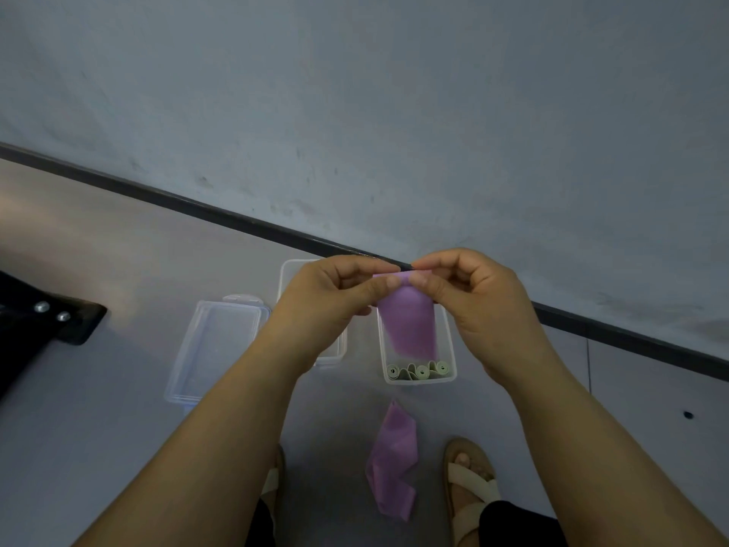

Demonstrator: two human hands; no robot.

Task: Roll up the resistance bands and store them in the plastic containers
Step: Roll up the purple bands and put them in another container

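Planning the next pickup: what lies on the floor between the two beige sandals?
A crumpled purple resistance band lies on the grey floor there, nearer the right beige sandal than the left beige sandal; the head view shows it.

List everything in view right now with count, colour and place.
held band: one, purple, hanging from both hands
floor band: one, purple, crumpled between the sandals; cannot tell if joined to the held band
right container: one, clear, on the floor
middle container: one, clear, partly behind the left hand
left container: one, clear, floor, farthest left
rolled bands: at least three, pale green, inside right container
black object: one, left edge
sandals: two, beige, worn, bottom of view
left hand: pinches held band's top edge
right hand: pinches the same edge
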